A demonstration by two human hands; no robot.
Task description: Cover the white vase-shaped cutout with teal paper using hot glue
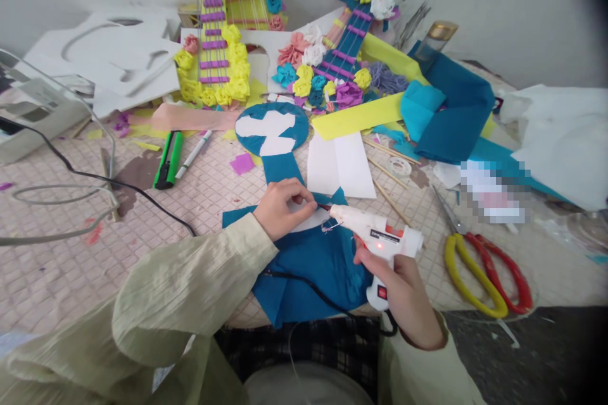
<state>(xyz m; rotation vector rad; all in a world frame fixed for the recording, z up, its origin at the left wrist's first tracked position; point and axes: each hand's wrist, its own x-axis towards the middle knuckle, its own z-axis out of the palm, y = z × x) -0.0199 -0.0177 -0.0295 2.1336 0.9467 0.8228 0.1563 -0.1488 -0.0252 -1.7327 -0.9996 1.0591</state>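
My right hand is wrapped round the handle of a white hot glue gun, whose small light glows red. The gun's nozzle points left, close to the fingertips of my left hand. Thumb and forefinger of that hand are pinched together; what lies between them is too small to make out. Under both hands spreads dark blue crepe paper, with part of a white card shape showing on it. A blue-covered round piece with a neck and white patches extends away from me.
Red-and-yellow-handled scissors lie at right, near the table edge. A green box cutter and a white pen rest at left. Cables cross the table. Flower-trimmed paper instruments stand behind, beside folded blue crepe paper.
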